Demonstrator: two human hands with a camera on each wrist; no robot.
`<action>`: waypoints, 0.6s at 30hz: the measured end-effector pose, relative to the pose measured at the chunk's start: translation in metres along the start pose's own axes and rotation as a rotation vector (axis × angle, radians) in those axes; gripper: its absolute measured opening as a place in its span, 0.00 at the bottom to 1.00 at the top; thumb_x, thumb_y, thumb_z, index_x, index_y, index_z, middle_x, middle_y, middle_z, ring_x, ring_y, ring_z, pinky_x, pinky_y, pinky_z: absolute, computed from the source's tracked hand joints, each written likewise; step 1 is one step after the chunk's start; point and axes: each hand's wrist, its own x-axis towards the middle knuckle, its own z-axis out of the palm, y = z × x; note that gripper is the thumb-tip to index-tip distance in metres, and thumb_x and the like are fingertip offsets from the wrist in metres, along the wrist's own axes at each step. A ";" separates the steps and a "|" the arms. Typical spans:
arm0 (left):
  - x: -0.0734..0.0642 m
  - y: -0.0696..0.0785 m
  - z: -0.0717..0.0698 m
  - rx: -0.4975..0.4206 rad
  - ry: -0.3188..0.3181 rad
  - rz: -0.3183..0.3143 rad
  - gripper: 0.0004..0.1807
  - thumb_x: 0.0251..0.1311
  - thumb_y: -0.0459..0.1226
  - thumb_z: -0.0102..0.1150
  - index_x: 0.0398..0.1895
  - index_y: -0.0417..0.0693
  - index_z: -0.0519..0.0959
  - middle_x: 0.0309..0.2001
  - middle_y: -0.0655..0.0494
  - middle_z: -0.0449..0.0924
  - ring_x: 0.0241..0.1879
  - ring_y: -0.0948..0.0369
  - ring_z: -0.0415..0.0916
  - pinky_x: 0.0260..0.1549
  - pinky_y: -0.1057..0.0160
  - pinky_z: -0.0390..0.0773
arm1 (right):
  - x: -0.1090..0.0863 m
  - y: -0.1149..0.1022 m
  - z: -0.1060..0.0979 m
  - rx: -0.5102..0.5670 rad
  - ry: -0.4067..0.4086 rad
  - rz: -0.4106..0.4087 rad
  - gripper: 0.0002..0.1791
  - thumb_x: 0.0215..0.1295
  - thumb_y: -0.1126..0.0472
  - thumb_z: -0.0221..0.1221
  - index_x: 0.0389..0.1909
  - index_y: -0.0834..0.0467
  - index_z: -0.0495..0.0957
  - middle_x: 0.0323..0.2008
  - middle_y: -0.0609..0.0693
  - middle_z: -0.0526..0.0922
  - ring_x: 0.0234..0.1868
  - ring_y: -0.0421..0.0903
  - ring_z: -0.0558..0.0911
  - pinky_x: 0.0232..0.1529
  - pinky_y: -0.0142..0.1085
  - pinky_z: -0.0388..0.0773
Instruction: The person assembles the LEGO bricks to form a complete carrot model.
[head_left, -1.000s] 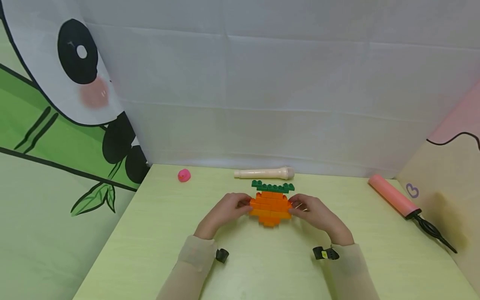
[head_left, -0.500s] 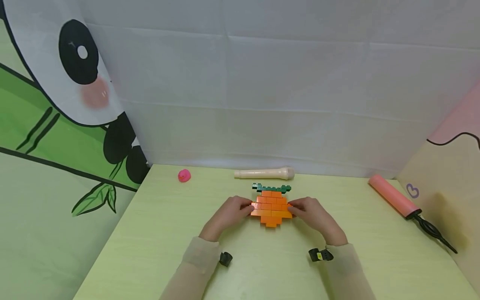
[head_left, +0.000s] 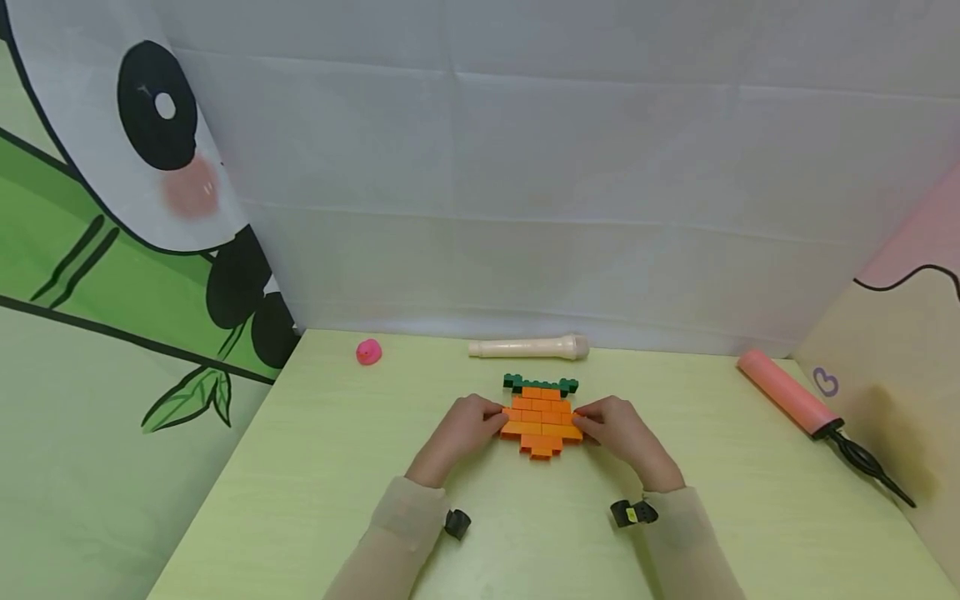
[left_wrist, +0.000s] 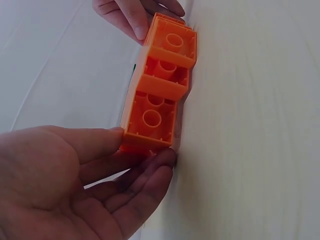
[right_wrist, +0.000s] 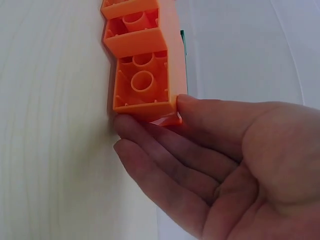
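Note:
A carrot built of toy bricks [head_left: 542,417], orange with a green top [head_left: 540,384], lies flat or nearly flat at the middle of the table. My left hand [head_left: 465,427] pinches its left edge, thumb on the upper face and fingers at the side. At the opposite edge my right hand [head_left: 617,427] holds it the same way. Both wrist views show the hollow brick undersides [left_wrist: 152,118] with round tubes, facing my body. Whether the whole carrot touches the table cannot be made out.
Behind the carrot lies a cream microphone-shaped stick [head_left: 528,347]. A small pink toy [head_left: 368,351] sits at the back left. On the right rests a pink hand pump [head_left: 789,393] with a black handle. A white cloth wall [head_left: 525,208] closes off the back.
The carrot has tipped flatter, its green top coming down and toward me. Both hands have moved slightly inward with it, and the fingers have drawn closer against its edges.

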 end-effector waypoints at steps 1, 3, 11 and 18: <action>0.000 0.000 0.001 -0.002 0.005 0.001 0.16 0.76 0.37 0.58 0.26 0.45 0.84 0.18 0.61 0.67 0.21 0.62 0.62 0.27 0.64 0.64 | 0.000 0.000 0.000 0.006 0.000 0.003 0.13 0.75 0.63 0.62 0.52 0.67 0.87 0.41 0.54 0.89 0.34 0.44 0.83 0.42 0.41 0.84; 0.000 0.001 0.001 -0.004 0.010 -0.003 0.18 0.76 0.36 0.57 0.23 0.42 0.82 0.17 0.61 0.64 0.20 0.62 0.60 0.25 0.64 0.62 | 0.000 -0.001 0.001 0.020 0.002 0.019 0.13 0.75 0.63 0.62 0.52 0.68 0.86 0.42 0.56 0.89 0.34 0.44 0.85 0.42 0.42 0.85; 0.000 0.002 0.003 0.011 0.024 -0.009 0.19 0.76 0.36 0.58 0.22 0.42 0.83 0.17 0.61 0.66 0.20 0.63 0.61 0.25 0.64 0.63 | 0.002 -0.001 0.003 0.018 0.025 0.049 0.13 0.74 0.64 0.64 0.51 0.67 0.87 0.40 0.54 0.89 0.33 0.43 0.84 0.41 0.41 0.84; 0.000 0.003 0.004 0.028 0.028 -0.019 0.19 0.75 0.35 0.59 0.21 0.42 0.83 0.16 0.61 0.64 0.22 0.61 0.64 0.29 0.62 0.67 | 0.003 0.001 0.006 -0.001 0.050 0.056 0.12 0.72 0.63 0.65 0.50 0.66 0.88 0.41 0.54 0.89 0.32 0.43 0.82 0.39 0.40 0.84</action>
